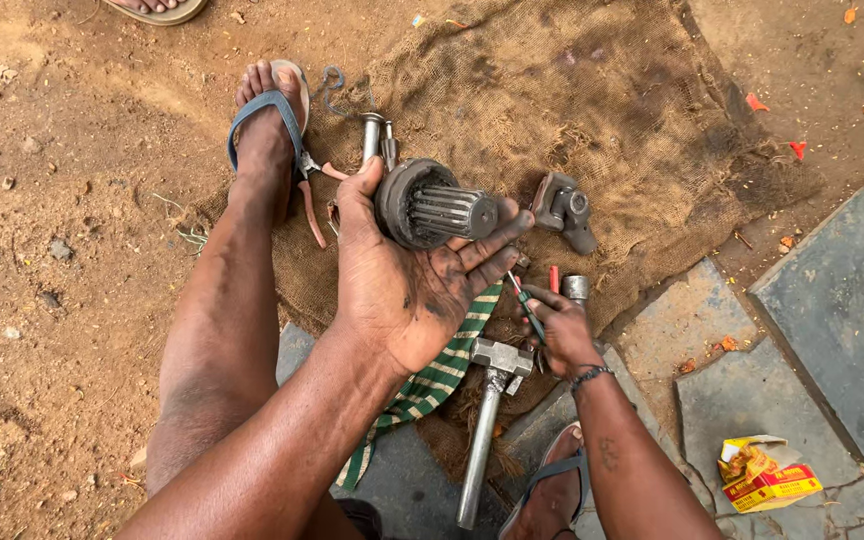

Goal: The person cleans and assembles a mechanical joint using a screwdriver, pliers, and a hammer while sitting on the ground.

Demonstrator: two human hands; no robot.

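Above the sacking (592, 110), the left hand (407, 275) cradles a grooved metal shaft (437, 208) on spread fingers, tilting its end into view, while the right hand (560, 335) pinches a small screwdriver (526, 305) near the hammer (487, 420).

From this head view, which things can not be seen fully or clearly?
- Splined metal part: its underside is hidden by the left hand holding it.
- Thin green-handled tool in the right hand: its lower end is hidden by the fingers; its kind is too small to tell.
- Hammer: part of the head lies behind the right hand.
- Sandalled foot at the top edge: cut off by the frame.
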